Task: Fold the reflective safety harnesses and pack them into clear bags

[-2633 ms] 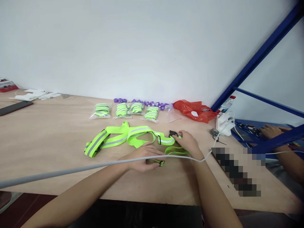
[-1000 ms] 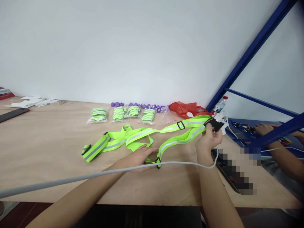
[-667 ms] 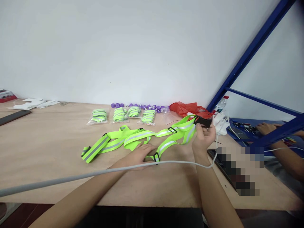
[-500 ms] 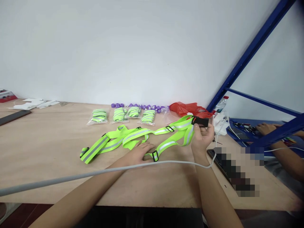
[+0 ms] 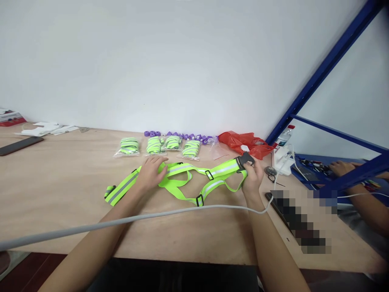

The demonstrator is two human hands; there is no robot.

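Right hand [image 5: 253,175] pinches buckle [image 5: 244,161] at strap [image 5: 194,178] end, just above worktop [image 5: 60,190]. Left hand [image 5: 151,172] flat, open, pressing strap's left part. Risk: loops cross mid-strap, pulling could twist them; cable [image 5: 182,211] may snag wrist.

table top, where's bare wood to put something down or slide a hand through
Free: the wide stretch of table between the dark phone and the neon strap, and the near edge below the grey cable. Crowded: the back row of bagged straps, purple pieces and red bag, and the right end by the charger.
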